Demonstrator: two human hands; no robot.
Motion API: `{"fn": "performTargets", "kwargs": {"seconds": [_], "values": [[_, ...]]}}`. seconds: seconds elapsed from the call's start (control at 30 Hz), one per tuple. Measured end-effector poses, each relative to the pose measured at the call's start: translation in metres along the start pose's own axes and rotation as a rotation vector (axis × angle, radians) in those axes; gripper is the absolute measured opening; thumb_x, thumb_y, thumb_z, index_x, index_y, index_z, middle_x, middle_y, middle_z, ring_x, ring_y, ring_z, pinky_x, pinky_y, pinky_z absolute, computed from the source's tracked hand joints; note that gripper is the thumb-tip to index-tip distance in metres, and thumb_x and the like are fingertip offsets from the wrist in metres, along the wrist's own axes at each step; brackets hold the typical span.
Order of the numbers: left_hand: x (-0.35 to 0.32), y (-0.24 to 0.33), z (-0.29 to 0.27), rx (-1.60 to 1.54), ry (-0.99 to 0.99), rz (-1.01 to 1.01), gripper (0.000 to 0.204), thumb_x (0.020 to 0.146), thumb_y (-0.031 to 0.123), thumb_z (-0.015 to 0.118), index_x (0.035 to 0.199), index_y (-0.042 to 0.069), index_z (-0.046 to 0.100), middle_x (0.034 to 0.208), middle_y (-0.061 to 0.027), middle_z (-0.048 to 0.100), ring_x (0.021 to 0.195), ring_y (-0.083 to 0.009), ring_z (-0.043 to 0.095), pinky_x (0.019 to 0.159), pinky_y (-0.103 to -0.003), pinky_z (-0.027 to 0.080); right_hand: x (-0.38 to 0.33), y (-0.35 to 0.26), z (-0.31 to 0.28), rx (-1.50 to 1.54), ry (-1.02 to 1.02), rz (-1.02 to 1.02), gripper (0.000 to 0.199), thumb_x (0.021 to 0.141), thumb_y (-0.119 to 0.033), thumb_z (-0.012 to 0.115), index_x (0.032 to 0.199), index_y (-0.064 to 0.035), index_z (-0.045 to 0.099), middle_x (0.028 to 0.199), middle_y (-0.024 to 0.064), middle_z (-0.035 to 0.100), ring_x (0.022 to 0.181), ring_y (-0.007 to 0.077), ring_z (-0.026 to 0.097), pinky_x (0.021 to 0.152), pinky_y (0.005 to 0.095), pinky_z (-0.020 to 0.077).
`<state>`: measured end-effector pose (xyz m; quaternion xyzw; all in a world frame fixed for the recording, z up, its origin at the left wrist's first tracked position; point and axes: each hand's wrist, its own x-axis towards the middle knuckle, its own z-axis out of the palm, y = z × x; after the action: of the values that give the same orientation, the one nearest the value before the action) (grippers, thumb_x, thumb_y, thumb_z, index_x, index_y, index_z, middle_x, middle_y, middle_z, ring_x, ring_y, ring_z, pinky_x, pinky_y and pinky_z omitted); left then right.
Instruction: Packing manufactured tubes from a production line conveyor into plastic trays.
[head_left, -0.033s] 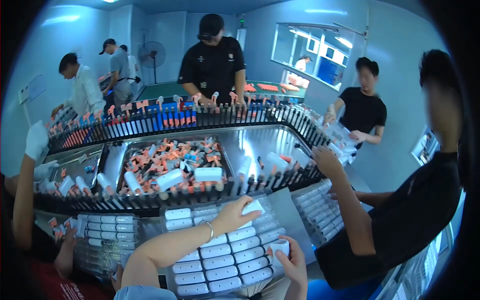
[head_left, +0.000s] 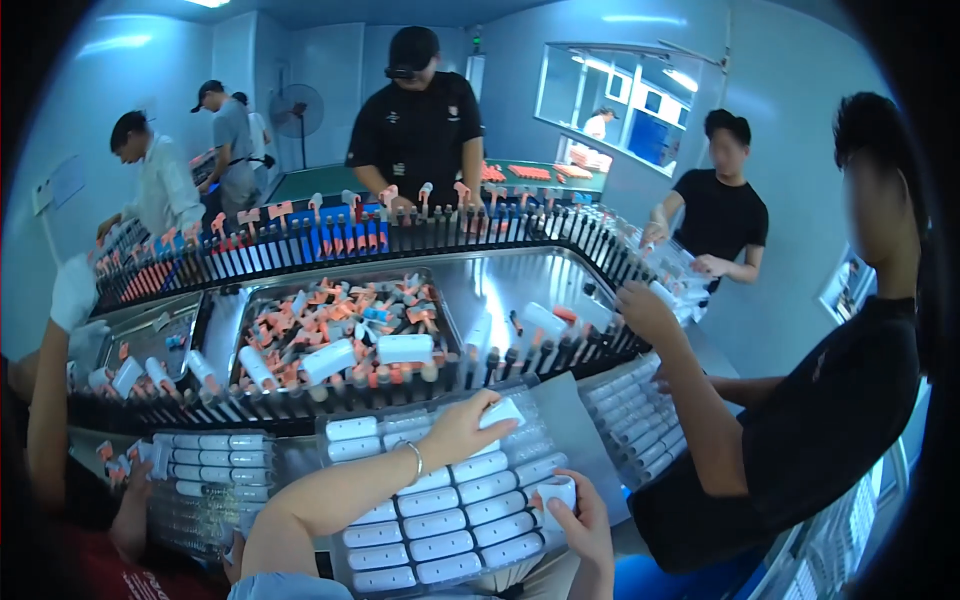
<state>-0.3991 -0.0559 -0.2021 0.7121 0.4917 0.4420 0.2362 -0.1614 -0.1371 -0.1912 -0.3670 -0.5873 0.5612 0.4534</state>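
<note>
Hands of the wearer work over a clear plastic blister tray (head_left: 450, 500) filled with rows of white capsule-shaped cartridges (head_left: 445, 522), lying on the worktop at the lower centre of the view. The left hand (head_left: 462, 425), a thin bracelet at its wrist, reaches forward across the tray and pinches one white cartridge (head_left: 503, 412) between thumb and fingers at the tray's far right corner. The right hand (head_left: 583, 520) is closed around another white cartridge (head_left: 556, 492) just beside the tray's right edge, held upright. A second tray of white cartridges (head_left: 205, 465) lies to the left, and a third tray (head_left: 640, 420) lies to the right, under the forearm of a neighbouring person in a black shirt (head_left: 800, 420), whose hand (head_left: 640, 308) rests at the conveyor rack. That rack, a curved row of black pegs (head_left: 400, 375), runs just beyond the trays and carries white and orange parts. Behind it, a steel bin (head_left: 335, 335) holds a heap of loose orange and white pieces. Across the rack, a standing person in black clothing and a cap (head_left: 418, 120) has both hands at the far row of pegs.
</note>
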Motion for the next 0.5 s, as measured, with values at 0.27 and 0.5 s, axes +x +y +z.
{"fn": "performTargets", "kwargs": {"seconds": [0.27,0.5], "values": [[0.0053,0.0087,0.0005,-0.006,-0.070,-0.048,0.048,0.081,0.040,0.065,0.110,0.004,0.053,0.097,-0.0190,0.064,0.090,-0.0358,0.062,0.075,-0.039,0.049,0.0043,0.0084,-0.0043,-0.163,0.011,-0.049,0.039,0.084,-0.013,0.064,0.118,0.0002,0.052,0.091,0.0078,0.065,0.081,0.0086,0.058,0.070,0.0215,0.0446],[0.0036,0.0075,0.0005,0.047,-0.057,-0.038,0.049,0.081,0.041,0.065,0.110,0.004,0.054,0.097,-0.0185,0.064,0.089,-0.0356,0.062,0.074,-0.040,0.049,0.0038,0.0066,-0.0005,-0.257,0.011,-0.061,0.039,0.083,-0.016,0.067,0.117,-0.0013,0.054,0.087,0.0065,0.062,0.076,0.0078,0.054,0.063,0.0208,0.0419]]}}
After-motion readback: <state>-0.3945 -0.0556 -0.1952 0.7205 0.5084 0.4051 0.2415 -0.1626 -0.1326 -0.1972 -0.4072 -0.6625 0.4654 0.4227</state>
